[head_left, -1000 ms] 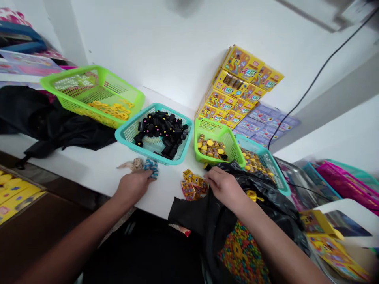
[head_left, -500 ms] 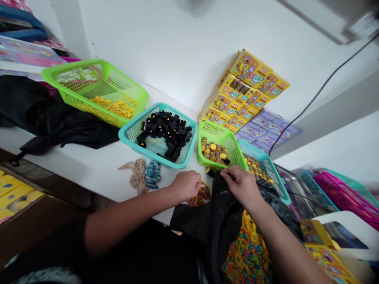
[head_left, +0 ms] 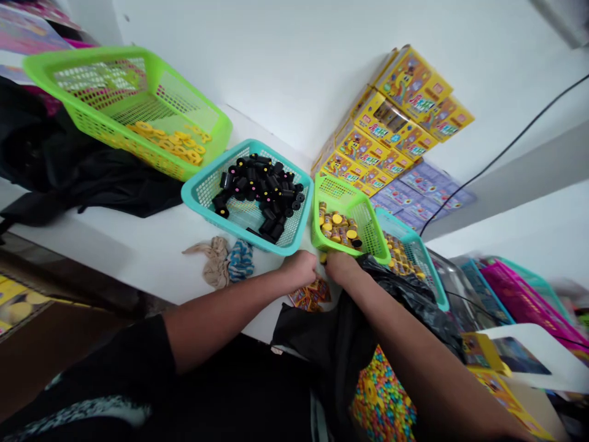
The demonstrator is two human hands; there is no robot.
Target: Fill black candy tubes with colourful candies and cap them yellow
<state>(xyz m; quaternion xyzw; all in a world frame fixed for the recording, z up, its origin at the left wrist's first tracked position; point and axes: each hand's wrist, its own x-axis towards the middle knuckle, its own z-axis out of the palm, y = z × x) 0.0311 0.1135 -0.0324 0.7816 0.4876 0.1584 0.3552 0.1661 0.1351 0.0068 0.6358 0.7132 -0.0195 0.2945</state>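
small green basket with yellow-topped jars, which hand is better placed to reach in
Probably the right hand: it sits by the near edge of the small green basket, while the left hand is farther left, by the teal basket.

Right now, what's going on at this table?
A person's left hand, curled, is close to small packets on the white table. The right hand is beside it, near the small green basket of yellow-topped containers. What either hand holds, if anything, is hidden. A teal basket holds black cylinders.

Both forearms (head_left: 230, 307) slant inward, left fingers (head_left: 305, 264) curled.
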